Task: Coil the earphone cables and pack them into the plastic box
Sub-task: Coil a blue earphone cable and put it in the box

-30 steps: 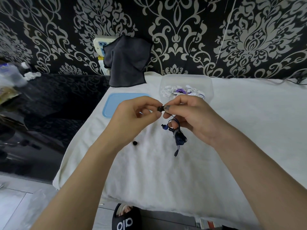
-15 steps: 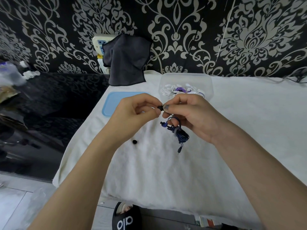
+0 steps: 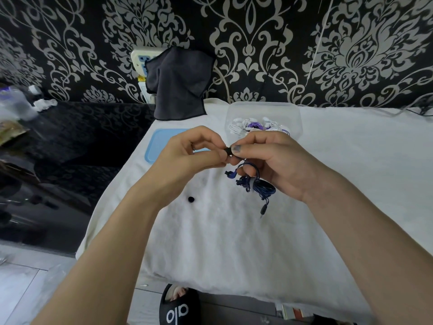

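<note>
Head view showed little changed since before: both the left hand (image 3: 187,153) and right hand (image 3: 269,160) still pinched a black earbud (image 3: 227,151), the coiled blue earphone cable (image 3: 257,184) dangling.

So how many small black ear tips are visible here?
2: one black ear tip loose on the white cloth, one pinched between both hands' fingertips. Others may be hidden.

Even, soft indoor light is cast from above; only faint shadows are seen under the fingers (image 3: 206,146). Edges are bent by wide-angle distortion, and the far left is blurred.
</note>
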